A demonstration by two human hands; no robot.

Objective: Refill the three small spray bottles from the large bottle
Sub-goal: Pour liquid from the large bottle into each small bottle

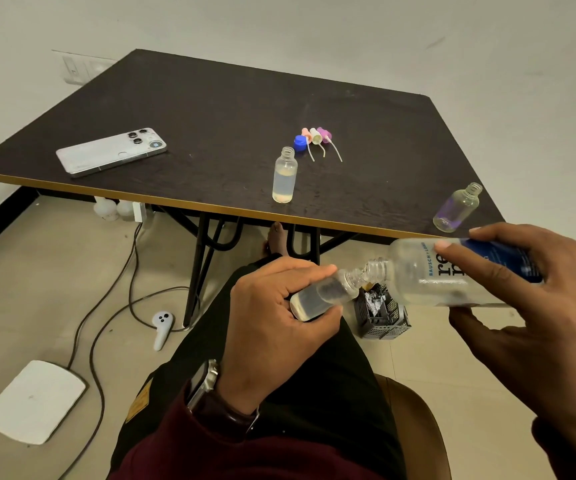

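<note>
My left hand grips a small clear spray bottle, tilted, partly filled, in front of the table over my lap. My right hand holds the large clear bottle with a blue label, tipped almost flat, its open neck touching the small bottle's mouth. A second small bottle stands upright and uncapped on the dark table, liquid reaching about two thirds up. A third small bottle, looking empty, stands uncapped near the table's right front edge. Three spray tops with tubes and a blue cap lie behind the second bottle.
A white phone lies on the table's left side. On the floor are a black slotted basket below the bottles, cables, a white controller and a white pad. A brown chair edge shows at lower right.
</note>
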